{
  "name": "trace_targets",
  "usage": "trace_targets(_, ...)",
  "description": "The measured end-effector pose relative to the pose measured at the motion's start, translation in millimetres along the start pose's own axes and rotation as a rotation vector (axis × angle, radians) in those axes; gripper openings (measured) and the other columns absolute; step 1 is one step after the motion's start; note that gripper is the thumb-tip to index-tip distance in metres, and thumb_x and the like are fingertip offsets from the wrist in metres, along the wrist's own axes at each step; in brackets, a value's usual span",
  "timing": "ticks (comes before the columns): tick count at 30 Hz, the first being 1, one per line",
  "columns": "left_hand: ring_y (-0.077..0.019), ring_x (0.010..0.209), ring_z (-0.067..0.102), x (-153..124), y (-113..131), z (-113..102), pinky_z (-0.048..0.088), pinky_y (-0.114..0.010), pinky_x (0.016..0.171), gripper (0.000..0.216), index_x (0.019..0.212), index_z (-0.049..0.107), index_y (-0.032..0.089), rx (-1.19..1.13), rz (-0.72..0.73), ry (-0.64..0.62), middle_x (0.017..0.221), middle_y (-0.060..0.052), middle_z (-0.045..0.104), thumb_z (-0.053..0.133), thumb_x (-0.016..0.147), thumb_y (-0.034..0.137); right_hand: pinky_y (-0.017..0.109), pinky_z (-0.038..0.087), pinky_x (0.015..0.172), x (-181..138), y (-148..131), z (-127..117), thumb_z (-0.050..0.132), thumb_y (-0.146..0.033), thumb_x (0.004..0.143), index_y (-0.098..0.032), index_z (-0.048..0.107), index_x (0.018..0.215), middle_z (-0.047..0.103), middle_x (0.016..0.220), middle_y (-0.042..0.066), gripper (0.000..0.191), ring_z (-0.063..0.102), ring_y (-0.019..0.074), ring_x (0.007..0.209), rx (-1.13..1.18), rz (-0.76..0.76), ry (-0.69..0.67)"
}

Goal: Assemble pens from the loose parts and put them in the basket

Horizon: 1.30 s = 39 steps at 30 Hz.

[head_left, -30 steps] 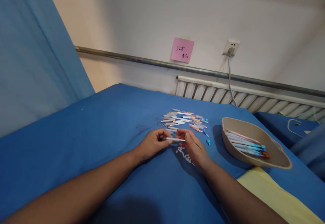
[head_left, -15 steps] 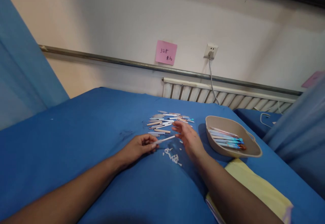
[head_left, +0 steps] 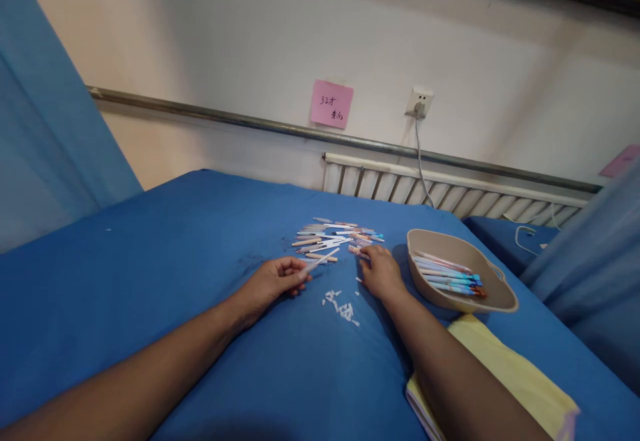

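A slim white pen (head_left: 321,263) is pinched between the thumb and fingers of my left hand (head_left: 274,284), its free end pointing up and right. My right hand (head_left: 383,269) is closed, fingers bent down at the right edge of a loose pile of pens (head_left: 320,241). Short pink-patterned pen parts (head_left: 356,250) lie at its fingertips; what exactly the fingers hold is hidden. Between and below the hands lies a scatter of small white cone-shaped pieces (head_left: 345,310) on the blue cloth (head_left: 225,228).
Right of my right hand stands a beige basket (head_left: 463,244) with several pens lying inside. A folded yellow cloth (head_left: 515,374) lies under my right forearm. Behind the blue surface are a radiator (head_left: 380,184), a metal rail (head_left: 240,121) and a socket (head_left: 419,102) with a plugged-in cable.
My right hand has moved away from the pen's tip to the right side of the pile and closed its fingers downward. In my left hand the white pen now tilts more steeply upward.
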<state>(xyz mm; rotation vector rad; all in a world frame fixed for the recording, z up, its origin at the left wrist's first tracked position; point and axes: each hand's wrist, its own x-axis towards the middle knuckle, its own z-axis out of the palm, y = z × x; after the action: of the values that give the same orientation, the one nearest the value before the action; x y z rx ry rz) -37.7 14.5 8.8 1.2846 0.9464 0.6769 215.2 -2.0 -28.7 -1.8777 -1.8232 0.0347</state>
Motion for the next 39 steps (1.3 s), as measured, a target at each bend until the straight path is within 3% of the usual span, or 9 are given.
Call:
trace_targets(7, -0.011, 0.063, 0.057, 0.0, -0.9, -0.2, 0.044, -0.023, 0.059, 0.034, 0.09, 0.061, 0.015, 0.027, 0.019, 0.014, 0.083, -0.005, 0.068, 0.072, 0.067, 0.037, 0.031, 0.038, 0.085, 1.0, 2.4, 2.2, 0.052, -0.018, 0.08, -0.019, 0.063, 0.101, 0.063, 0.101, 0.009, 0.023, 0.053, 0.0227, 0.097, -0.067, 0.029, -0.052)
trace_targets(21, -0.0104, 0.061, 0.056, 0.1, -0.7, -0.1, 0.044, -0.023, 0.059, 0.033, 0.089, 0.061, 0.015, 0.043, 0.015, 0.002, 0.082, -0.004, 0.067, 0.071, 0.066, 0.037, 0.035, 0.038, 0.084, -1.7, 1.7, -0.3, 0.054, -0.025, 0.08, -0.017, 0.057, 0.108, 0.057, 0.106, 0.013, 0.029, 0.051, 0.0261, 0.1, -0.114, 0.121, 0.043)
trace_targets(30, -0.0094, 0.059, 0.055, -0.2, 0.4, 0.7, 0.043, -0.022, 0.058, 0.033, 0.088, 0.061, 0.015, 0.024, 0.007, 0.007, 0.079, -0.002, 0.067, 0.073, 0.065, 0.036, 0.035, 0.037, 0.079, -1.4, 1.2, -5.6, 0.05, -0.027, 0.084, -0.021, 0.063, 0.096, 0.062, 0.1, 0.01, 0.019, 0.053, 0.0245, 0.094, -0.174, 0.089, -0.047)
trace_targets(39, -0.009, 0.058, 0.054, 0.6, -1.0, 0.1, 0.043, -0.023, 0.058, 0.032, 0.086, 0.061, 0.015, 0.021, 0.017, 0.012, 0.077, -0.001, 0.067, 0.073, 0.065, 0.036, 0.038, 0.038, 0.078, 1.1, 3.6, 2.8, 0.047, -0.021, 0.084, -0.016, 0.06, 0.093, 0.062, 0.098, 0.015, 0.016, 0.056, 0.0269, 0.093, -0.168, 0.096, -0.078)
